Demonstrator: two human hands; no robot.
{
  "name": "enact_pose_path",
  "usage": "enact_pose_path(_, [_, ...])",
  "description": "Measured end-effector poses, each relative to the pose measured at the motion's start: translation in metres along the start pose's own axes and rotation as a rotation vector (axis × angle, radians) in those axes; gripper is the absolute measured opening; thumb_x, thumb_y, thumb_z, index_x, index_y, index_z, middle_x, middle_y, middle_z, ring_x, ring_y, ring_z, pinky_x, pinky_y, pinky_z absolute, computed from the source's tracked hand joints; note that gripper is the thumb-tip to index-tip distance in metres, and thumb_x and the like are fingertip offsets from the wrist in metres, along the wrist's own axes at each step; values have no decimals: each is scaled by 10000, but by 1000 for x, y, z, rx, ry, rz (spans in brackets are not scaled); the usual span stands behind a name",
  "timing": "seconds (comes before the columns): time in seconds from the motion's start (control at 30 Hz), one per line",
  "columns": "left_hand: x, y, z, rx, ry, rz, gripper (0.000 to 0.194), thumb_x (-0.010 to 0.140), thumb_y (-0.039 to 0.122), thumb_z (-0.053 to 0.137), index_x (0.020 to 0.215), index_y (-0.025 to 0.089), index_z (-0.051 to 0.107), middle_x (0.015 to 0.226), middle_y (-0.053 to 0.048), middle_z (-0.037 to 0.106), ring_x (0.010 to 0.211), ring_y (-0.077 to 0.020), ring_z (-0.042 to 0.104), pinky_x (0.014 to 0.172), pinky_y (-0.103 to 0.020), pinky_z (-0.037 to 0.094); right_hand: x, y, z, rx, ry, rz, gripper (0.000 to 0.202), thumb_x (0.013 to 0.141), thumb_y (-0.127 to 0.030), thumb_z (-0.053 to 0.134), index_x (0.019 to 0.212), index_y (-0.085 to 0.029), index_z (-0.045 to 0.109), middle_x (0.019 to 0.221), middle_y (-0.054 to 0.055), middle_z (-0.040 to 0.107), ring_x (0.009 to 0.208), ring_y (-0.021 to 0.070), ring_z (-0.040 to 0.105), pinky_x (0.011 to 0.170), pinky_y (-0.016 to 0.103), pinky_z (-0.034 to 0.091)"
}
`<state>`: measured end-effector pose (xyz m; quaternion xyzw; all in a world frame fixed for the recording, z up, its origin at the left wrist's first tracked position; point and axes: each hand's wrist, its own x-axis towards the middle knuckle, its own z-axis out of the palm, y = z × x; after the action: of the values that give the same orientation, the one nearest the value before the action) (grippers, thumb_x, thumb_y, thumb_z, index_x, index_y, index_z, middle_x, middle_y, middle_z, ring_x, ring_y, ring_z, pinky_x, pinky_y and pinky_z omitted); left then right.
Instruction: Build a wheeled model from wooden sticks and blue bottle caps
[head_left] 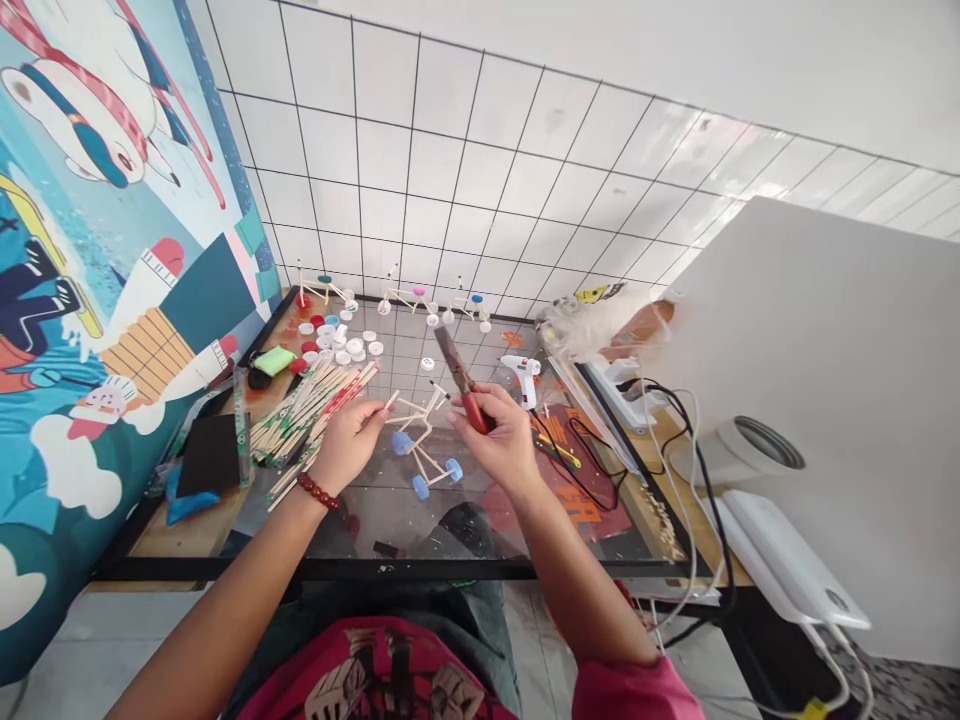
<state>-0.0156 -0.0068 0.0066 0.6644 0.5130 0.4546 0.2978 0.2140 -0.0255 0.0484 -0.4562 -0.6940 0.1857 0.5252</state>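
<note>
"Your shirt [390, 670] is filling six o'clock. Beyond?"
"Your left hand [346, 445] is pinching a stick [392, 399] at eleven, right hand [501, 432] gripping pliers [456, 366] at one; the model [403, 443] is sitting at twelve."

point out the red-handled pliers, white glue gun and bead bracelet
Red-handled pliers [460, 373]: head view, on the metal part.
White glue gun [526, 371]: head view, on its body.
Bead bracelet [318, 491]: head view, on its beads.

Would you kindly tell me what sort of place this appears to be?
Probably a small craft or model-making corner: a glue gun, a pile of wooden sticks and loose plastic caps are all in view.
</note>
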Motion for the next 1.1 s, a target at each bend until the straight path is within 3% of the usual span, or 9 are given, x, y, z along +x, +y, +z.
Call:
enact_pose_path(0.13, [6, -12, -7, -289, -88, -159, 359, 807, 480, 683, 966, 173, 776, 970, -100, 776, 955, -265, 700, 893, -394, 535, 10, 9, -26, 85, -74, 58, 120, 821, -335, 726, 807, -216, 720, 913, 45, 676, 903, 204, 638, 853, 345, 505])
enact_pose_path(0.3, [18, -16, -8, -575, -209, -325, 372, 680, 492, 808, 815, 149, 763, 762, -65, 718, 831, -235, 711, 770, -338, 564, 35, 63, -42, 106, -297, 239, 200, 761, -385, 731, 862, -212, 744, 876, 19, 651, 848, 187, 594, 847, 338, 460])
enact_pose_path(0.47, [30, -14, 7, -697, -241, -492, 369, 620, 429, 845, 798, 126, 734, 668, -24, 651, 620, -168, 670, 593, -282, 558, 34, 93, -26, 142, -439, 362, 314, 646, -365, 764, 920, -213, 775, 902, 9, 637, 839, 179, 567, 827, 332, 450])
enact_pose_path(0.67, [39, -8, 29, -690, -138, -619, 230, 693, 301, 790, 780, 111, 694, 633, -19, 633, 550, -145, 654, 502, -238, 534, 10, 87, 2, 425, -511, 659, 367, 571, -322, 806, 918, -204, 786, 822, 5, 694, 799, 173, 585, 761, 296, 434])
enact_pose_path(0.83, [44, -5, 41, -675, -103, -693, 107, 774, 198, 719, 775, 108, 660, 609, -23, 633, 517, -148, 659, 463, -224, 529, 10, 84, 0, 505, -559, 823, 399, 524, -250, 804, 918, -193, 798, 748, -17, 681, 747, 145, 573, 716, 257, 399])
enact_pose_path(0.93, [44, -4, 42, -704, -137, -723, 52, 819, 146, 673, 800, 98, 664, 609, -21, 630, 517, -146, 665, 455, -219, 539, 15, 86, -12, 527, -619, 798, 416, 530, -221, 774, 945, -209, 804, 857, 2, 710, 852, 176, 610, 799, 284, 437])
enact_pose_path(1.1, [42, -6, 38, -869, -299, -767, 46, 847, 117, 678, 833, 78, 697, 636, -18, 624, 553, -129, 673, 480, -205, 571, 15, 92, -21, 352, -631, 495, 358, 551, -231, 793, 909, -235, 808, 1165, 29, 672, 1130, 248, 597, 1063, 396, 395])
